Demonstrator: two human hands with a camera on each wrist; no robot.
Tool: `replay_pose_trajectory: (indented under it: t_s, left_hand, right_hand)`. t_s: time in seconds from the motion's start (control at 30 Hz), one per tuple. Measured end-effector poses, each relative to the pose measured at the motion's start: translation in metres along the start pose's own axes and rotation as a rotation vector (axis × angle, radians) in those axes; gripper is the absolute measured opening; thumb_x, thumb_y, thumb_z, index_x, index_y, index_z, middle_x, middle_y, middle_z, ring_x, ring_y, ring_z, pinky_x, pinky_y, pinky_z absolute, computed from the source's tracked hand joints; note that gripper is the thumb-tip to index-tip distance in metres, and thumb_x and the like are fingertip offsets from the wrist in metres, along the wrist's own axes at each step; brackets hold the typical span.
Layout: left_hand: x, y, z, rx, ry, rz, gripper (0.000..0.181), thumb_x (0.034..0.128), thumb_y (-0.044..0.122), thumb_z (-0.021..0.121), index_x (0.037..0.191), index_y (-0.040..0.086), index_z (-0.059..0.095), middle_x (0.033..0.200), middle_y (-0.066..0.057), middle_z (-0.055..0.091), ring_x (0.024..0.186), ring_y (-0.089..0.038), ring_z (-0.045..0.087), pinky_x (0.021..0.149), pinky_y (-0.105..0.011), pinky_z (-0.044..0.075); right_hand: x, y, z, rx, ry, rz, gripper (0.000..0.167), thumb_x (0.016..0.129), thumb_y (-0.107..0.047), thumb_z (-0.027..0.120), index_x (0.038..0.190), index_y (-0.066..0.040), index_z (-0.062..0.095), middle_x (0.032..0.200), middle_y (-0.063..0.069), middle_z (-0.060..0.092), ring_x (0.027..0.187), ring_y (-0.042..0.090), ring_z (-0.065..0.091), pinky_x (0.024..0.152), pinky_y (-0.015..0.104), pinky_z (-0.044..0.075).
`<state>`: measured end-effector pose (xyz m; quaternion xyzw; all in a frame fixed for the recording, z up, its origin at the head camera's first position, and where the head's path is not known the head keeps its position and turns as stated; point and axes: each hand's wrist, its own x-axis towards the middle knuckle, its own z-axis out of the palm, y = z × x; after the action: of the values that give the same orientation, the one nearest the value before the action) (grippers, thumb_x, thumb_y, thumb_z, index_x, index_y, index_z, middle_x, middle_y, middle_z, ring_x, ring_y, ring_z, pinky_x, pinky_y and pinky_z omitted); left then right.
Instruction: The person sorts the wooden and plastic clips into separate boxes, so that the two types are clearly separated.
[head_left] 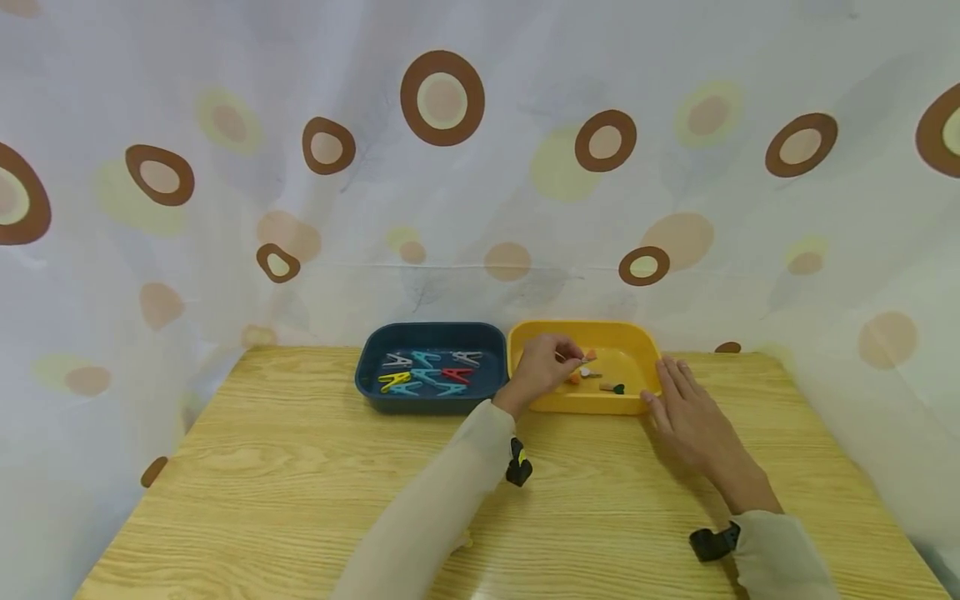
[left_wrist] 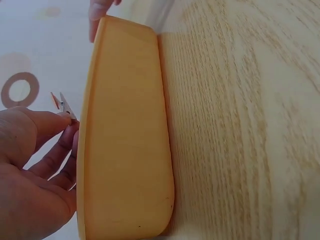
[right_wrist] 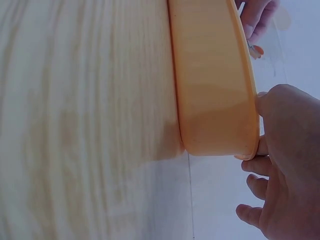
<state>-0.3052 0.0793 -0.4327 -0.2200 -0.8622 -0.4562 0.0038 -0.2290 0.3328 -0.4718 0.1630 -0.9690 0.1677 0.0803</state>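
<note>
In the head view, my left hand [head_left: 542,368] reaches over the left part of a yellow tray [head_left: 592,403]. Its thumb and fingertips pinch a small clothespin [left_wrist: 66,107], with an orange piece showing at one end in the left wrist view. Inside the tray lie a few small decorated clothespins, among them one with a white piece [head_left: 587,373] and one with a dark green piece [head_left: 618,389]. My right hand [head_left: 693,425] holds the tray's front right corner, thumb at the front rim and fingers along the right side.
A dark blue tray [head_left: 431,406] stands directly left of the yellow one. Several plastic clothespins lie in it, including a yellow one [head_left: 395,381] and a red one [head_left: 456,375]. Both trays sit at the back of the wooden table [head_left: 300,483], before a patterned curtain [head_left: 510,208].
</note>
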Motion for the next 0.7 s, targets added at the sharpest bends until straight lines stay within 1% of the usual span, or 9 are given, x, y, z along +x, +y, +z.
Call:
replay_pose_trajectory:
  t_s: [0.13,0.23,0.3,0.4,0.5,0.63,0.7]
  left_hand:
    - [0.008,0.0,0.004,-0.005,-0.023,-0.018,0.012,0.1011,0.013,0.068,0.104,0.005,0.076,0.099,-0.002,0.071,0.083,-0.01,0.062,0.072,-0.02,0.052]
    - [0.015,-0.001,0.005,0.028,-0.04,-0.002,0.014,0.1014,0.013,0.067,0.106,0.003,0.076,0.097,-0.003,0.071,0.082,-0.011,0.06,0.073,-0.02,0.051]
    - [0.019,-0.003,0.006,0.069,-0.05,0.015,0.015,0.1015,0.013,0.067,0.106,0.003,0.076,0.096,-0.001,0.07,0.083,-0.011,0.059,0.075,-0.019,0.05]
    - [0.025,-0.006,0.007,0.097,-0.062,0.025,0.015,0.1014,0.013,0.067,0.105,0.003,0.076,0.095,-0.001,0.07,0.083,-0.012,0.06,0.075,-0.02,0.05]
    - [0.03,-0.008,0.01,0.117,-0.059,0.024,0.015,0.1013,0.013,0.067,0.104,0.003,0.077,0.095,-0.001,0.071,0.082,-0.012,0.062,0.074,-0.02,0.051]
    - [0.037,-0.012,0.016,0.159,-0.047,0.045,0.013,0.1009,0.014,0.068,0.101,0.006,0.078,0.095,-0.001,0.072,0.084,-0.011,0.064,0.075,-0.02,0.052]
    - [0.04,-0.014,0.018,0.151,-0.043,0.04,0.011,0.1006,0.013,0.068,0.1,0.007,0.078,0.095,-0.001,0.073,0.085,-0.012,0.064,0.076,-0.02,0.052]
  right_hand:
    - [0.0,0.0,-0.002,-0.004,0.0,0.006,0.071,0.114,-0.04,0.029,0.158,0.013,0.013,0.164,0.035,0.013,0.151,0.051,0.011,0.12,0.063,0.015]
    - [0.002,0.0,-0.002,0.0,0.005,0.002,0.071,0.114,-0.039,0.031,0.158,0.013,0.014,0.163,0.036,0.014,0.151,0.052,0.012,0.12,0.063,0.015]
    - [0.003,-0.001,-0.001,-0.004,0.01,-0.003,0.07,0.114,-0.039,0.032,0.158,0.013,0.015,0.163,0.036,0.015,0.151,0.052,0.013,0.12,0.062,0.015]
    - [0.004,-0.002,0.001,-0.012,0.026,-0.011,0.07,0.113,-0.038,0.034,0.157,0.014,0.017,0.162,0.036,0.018,0.15,0.053,0.016,0.12,0.062,0.017]
    - [0.005,-0.001,0.002,-0.011,0.028,-0.016,0.07,0.113,-0.038,0.033,0.157,0.014,0.017,0.162,0.036,0.018,0.15,0.053,0.015,0.12,0.061,0.016]
    - [0.003,-0.001,0.001,-0.014,0.025,-0.005,0.07,0.113,-0.038,0.032,0.157,0.014,0.016,0.163,0.036,0.017,0.151,0.052,0.014,0.12,0.061,0.016]
    - [0.003,-0.001,0.0,-0.013,0.028,0.0,0.07,0.113,-0.038,0.033,0.157,0.014,0.016,0.163,0.036,0.017,0.151,0.052,0.014,0.12,0.062,0.017]
